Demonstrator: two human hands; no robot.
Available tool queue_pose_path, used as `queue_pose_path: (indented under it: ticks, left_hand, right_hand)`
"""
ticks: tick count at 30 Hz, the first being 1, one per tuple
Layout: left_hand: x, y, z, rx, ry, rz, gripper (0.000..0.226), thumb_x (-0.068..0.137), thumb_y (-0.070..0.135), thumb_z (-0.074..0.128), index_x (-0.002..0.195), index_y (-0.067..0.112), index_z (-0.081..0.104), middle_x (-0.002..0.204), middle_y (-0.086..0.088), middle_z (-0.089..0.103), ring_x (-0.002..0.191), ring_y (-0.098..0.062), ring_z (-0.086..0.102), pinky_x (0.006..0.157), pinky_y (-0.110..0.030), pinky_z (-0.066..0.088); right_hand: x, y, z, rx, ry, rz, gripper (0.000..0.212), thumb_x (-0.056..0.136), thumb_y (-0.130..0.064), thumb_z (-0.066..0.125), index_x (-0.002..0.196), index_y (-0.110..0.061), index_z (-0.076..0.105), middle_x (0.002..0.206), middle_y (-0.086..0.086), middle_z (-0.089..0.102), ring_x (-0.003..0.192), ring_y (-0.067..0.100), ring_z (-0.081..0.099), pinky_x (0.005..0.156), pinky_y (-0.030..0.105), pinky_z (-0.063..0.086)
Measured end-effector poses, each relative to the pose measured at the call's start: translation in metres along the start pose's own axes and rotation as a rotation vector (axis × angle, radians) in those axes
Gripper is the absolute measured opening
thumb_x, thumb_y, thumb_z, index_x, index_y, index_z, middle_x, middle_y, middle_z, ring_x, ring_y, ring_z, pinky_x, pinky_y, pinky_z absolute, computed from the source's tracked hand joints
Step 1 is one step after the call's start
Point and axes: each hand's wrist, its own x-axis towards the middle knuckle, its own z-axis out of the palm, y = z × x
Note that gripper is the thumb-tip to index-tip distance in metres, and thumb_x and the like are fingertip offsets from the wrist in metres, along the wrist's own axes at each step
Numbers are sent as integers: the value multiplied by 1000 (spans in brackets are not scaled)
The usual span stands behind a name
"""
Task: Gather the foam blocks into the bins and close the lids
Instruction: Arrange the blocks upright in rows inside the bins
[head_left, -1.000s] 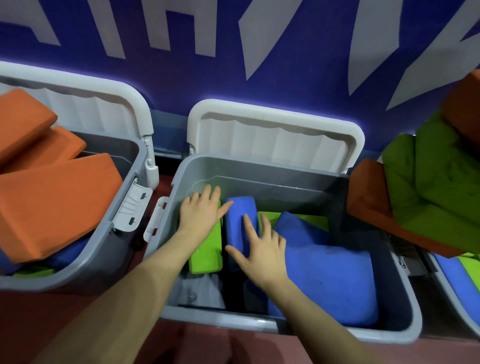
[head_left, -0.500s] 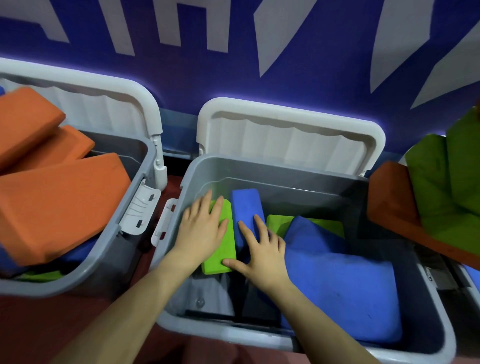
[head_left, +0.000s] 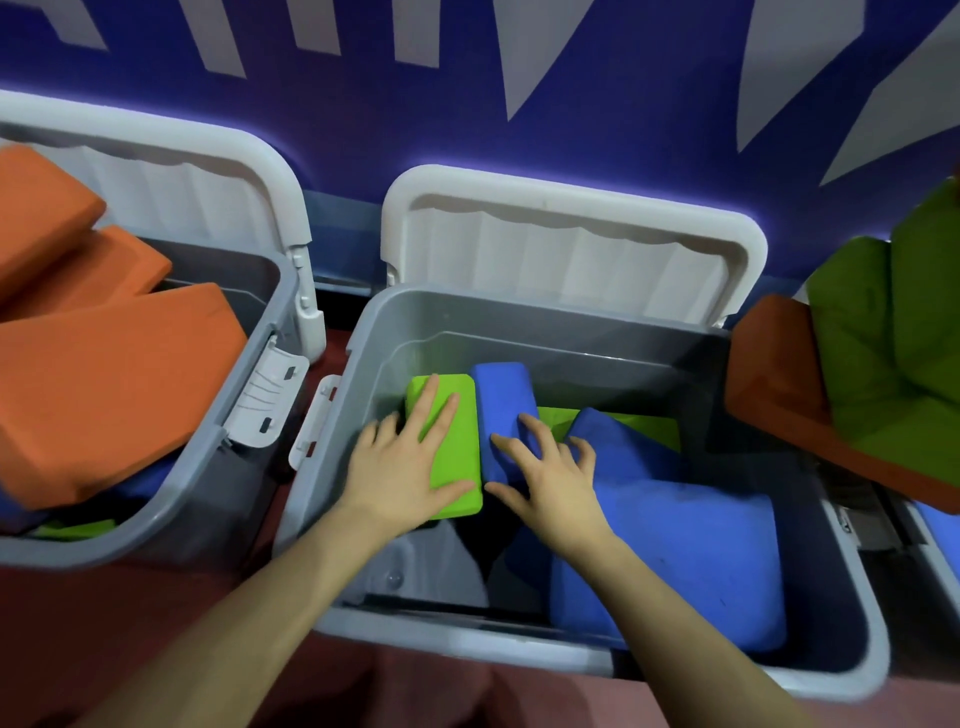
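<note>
Both my hands are inside the middle grey bin (head_left: 545, 322), whose white lid (head_left: 571, 244) stands open against the wall. My left hand (head_left: 410, 462) lies flat with straight fingers on a small green foam block (head_left: 462, 431). My right hand (head_left: 550, 475) rests with spread fingers on a narrow blue block (head_left: 504, 400) beside it. A large blue block (head_left: 691, 556) fills the bin's right half, over a green block (head_left: 649, 431).
The left grey bin (head_left: 244, 415) holds big orange blocks (head_left: 104, 379) piled above its rim, its lid (head_left: 171, 176) open. At the right, green blocks (head_left: 893, 353) and an orange block (head_left: 769, 374) overhang a third bin. Red floor in front.
The green block has tipped from on edge to lying flat under my left hand. Both hands slid a little nearer, my right hand staying on the narrow blue block. The camera moved in closer.
</note>
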Motion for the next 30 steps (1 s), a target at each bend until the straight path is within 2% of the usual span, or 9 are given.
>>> queue_pose_path:
  ticks: [4, 10, 14, 16, 19, 22, 25, 28, 30]
  left_hand:
    - [7, 0, -2, -34, -133, 50, 107, 74, 81, 38, 149, 29, -18, 151, 1, -37, 143, -35, 20, 114, -52, 18]
    - [-3, -1, -1, -35, -20, 74, 90, 72, 69, 35, 149, 23, 25, 158, -18, 5, 113, -50, 53, 87, -57, 49]
    - [-2, 10, -7, 113, -187, 45, 119, 63, 88, 39, 144, 27, -24, 146, -15, -39, 138, -44, 23, 110, -57, 22]
    - [0, 17, -7, 103, -204, 34, 124, 65, 83, 51, 141, 25, -28, 142, -16, -43, 139, -46, 20, 112, -54, 19]
    - [0, 17, -5, 25, -130, 39, 107, 67, 69, 52, 153, 17, 15, 157, -17, -7, 123, -50, 43, 98, -53, 40]
    - [-1, 0, -5, -101, -95, 55, 84, 70, 58, 39, 139, 11, 49, 152, -15, 32, 108, -43, 58, 82, -49, 50]
    - [1, -2, -8, -86, -77, 66, 81, 74, 58, 33, 145, 20, 40, 155, -14, 27, 108, -41, 56, 87, -47, 45]
    - [18, 2, -12, -39, -193, 31, 85, 81, 70, 37, 152, 37, 4, 161, -6, -6, 121, -37, 45, 97, -42, 38]
    - [30, 6, -15, -76, -237, -22, 85, 86, 66, 47, 151, 39, 1, 161, -1, -12, 123, -38, 42, 103, -42, 37]
  right_hand:
    - [-3, 8, 0, -10, 9, 27, 45, 81, -55, 43, 121, -35, 47, 128, 7, 54, 77, 30, 62, 93, 57, 38]
    - [13, 1, 3, -13, -108, 48, 74, 75, -70, 42, 139, -32, 48, 139, 12, 45, 96, 37, 58, 98, 56, 32]
    - [24, 3, -3, -14, -224, 34, 69, 88, -59, 52, 149, -35, 28, 162, 7, 2, 131, 32, 41, 113, 46, 6]
    - [25, 5, -1, -37, -229, 34, 67, 92, -57, 49, 150, -35, 24, 162, 5, -5, 132, 31, 40, 114, 44, 2]
    - [21, 2, 1, -38, -197, 47, 65, 89, -57, 44, 146, -28, 38, 160, 12, 16, 116, 39, 54, 110, 55, 14]
    - [16, -3, 1, -41, -146, 43, 61, 87, -54, 42, 140, -25, 48, 153, 15, 33, 102, 41, 61, 94, 57, 38]
    - [15, -4, 0, -41, -178, 44, 64, 94, -52, 45, 151, -37, 21, 162, 5, 5, 126, 35, 44, 99, 45, 35]
    - [20, -1, -5, -70, -203, 52, 78, 89, -60, 48, 151, -43, 4, 161, 2, -2, 129, 33, 37, 100, 42, 33]
    - [26, -2, -4, -118, -228, 62, 91, 83, -65, 55, 151, -41, -1, 161, 6, -5, 128, 34, 38, 102, 44, 32]
